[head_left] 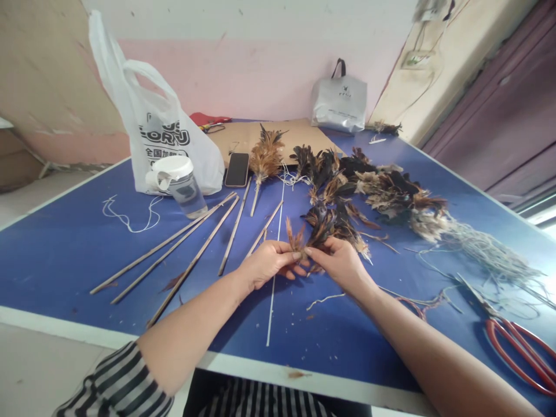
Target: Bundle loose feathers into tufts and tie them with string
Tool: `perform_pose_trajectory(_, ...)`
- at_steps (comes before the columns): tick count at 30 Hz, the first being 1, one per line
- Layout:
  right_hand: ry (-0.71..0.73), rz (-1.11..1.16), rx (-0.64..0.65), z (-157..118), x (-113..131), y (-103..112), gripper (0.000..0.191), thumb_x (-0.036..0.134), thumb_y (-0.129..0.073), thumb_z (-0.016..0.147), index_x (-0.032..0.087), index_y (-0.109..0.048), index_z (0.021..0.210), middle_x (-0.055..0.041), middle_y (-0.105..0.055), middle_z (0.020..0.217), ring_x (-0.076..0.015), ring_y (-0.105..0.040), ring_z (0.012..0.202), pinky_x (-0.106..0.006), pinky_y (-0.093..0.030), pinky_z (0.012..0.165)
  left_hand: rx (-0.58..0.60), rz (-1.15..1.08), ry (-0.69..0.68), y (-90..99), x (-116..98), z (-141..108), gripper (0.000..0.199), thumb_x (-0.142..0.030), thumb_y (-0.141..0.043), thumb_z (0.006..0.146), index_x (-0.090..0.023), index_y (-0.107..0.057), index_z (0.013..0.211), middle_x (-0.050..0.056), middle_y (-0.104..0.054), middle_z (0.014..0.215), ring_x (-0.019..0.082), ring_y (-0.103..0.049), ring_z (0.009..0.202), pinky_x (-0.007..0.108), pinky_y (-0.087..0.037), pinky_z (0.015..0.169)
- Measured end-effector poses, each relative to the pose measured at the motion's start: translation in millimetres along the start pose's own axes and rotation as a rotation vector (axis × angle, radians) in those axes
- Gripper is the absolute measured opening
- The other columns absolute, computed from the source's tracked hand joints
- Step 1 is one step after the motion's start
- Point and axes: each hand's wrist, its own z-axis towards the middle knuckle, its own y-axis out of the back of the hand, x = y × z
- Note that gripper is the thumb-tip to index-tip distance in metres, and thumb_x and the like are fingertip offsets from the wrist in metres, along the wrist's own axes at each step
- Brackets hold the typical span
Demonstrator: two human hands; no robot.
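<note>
My left hand (271,263) is closed, pinching a small tuft of reddish-brown feathers (295,234) between thumb and fingers. My right hand (343,265) meets it at the base of the tuft, its thumb and forefinger pressed together on the same feathers. Just beyond my right hand lies a pile of dark feathers (324,223), partly covered by the fingers. A thin stick (269,223) runs behind my left hand; its lower end is hidden. Farther back rests a brown feather bunch (266,156) bound to a short stick.
Several thin sticks (195,259) lie left of my hands. Red-handled scissors (516,341) and tangled strings (490,249) are at the right. A lidded plastic cup (185,191), a phone (237,169), a white plastic bag (169,133) and a grey bag (341,104) stand or lie farther back.
</note>
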Motion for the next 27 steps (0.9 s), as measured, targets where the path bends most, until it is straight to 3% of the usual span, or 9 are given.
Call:
perform_pose_trajectory(5, 0.124, -0.223, -0.099, -2.0, 3.0, 1.3, 0.027, 0.04, -0.06, 0.069, 0.014, -0.06, 0.065, -0.0014, -0.06, 0.056, -0.0114, -0.051, 0.049, -0.023, -0.039, 0.044, 0.053, 0.005, 0.042, -1.9, -2.7, -1.9, 0.037, -0.04, -0.068, 0.068, -0.006, -0.066, 0.083, 0.017, -0.068, 0.091, 0.015, -0.065, 0.066, 0.019, -0.046, 0.051)
perform_pose_trajectory(10, 0.175, -0.332, -0.084, -5.7, 9.1, -1.0, 0.025, 0.038, -0.059, 0.07, 0.015, -0.058, 0.06, -0.0008, -0.058, 0.053, -0.0114, -0.05, 0.048, -0.023, -0.038, 0.044, 0.099, 0.047, 0.026, -3.9, -3.4, -3.7, 0.036, -0.042, -0.067, 0.068, -0.007, -0.067, 0.077, 0.014, -0.069, 0.082, 0.013, -0.063, 0.061, 0.02, -0.046, 0.052)
perform_pose_trajectory(19, 0.156, -0.228, 0.015, -8.8, 10.3, -1.7, 0.023, 0.037, -0.06, 0.071, 0.016, -0.059, 0.063, -0.0001, -0.061, 0.053, -0.0109, -0.053, 0.047, -0.022, -0.04, 0.044, 0.063, 0.163, -0.065, -4.2, -0.4, -2.7, 0.038, -0.047, -0.063, 0.071, -0.009, -0.067, 0.077, 0.012, -0.068, 0.077, 0.013, -0.061, 0.06, 0.021, -0.046, 0.051)
perform_pose_trajectory(27, 0.036, -0.096, 0.048, -5.8, 10.5, -0.2, 0.03, 0.043, -0.063, 0.07, 0.014, -0.063, 0.065, -0.0052, -0.065, 0.056, -0.0143, -0.059, 0.049, -0.024, -0.046, 0.046, 0.028, 0.252, -0.12, -3.0, -0.2, -3.2, 0.028, -0.037, -0.064, 0.072, -0.012, -0.069, 0.085, 0.009, -0.068, 0.08, 0.015, -0.062, 0.067, 0.022, -0.047, 0.055)
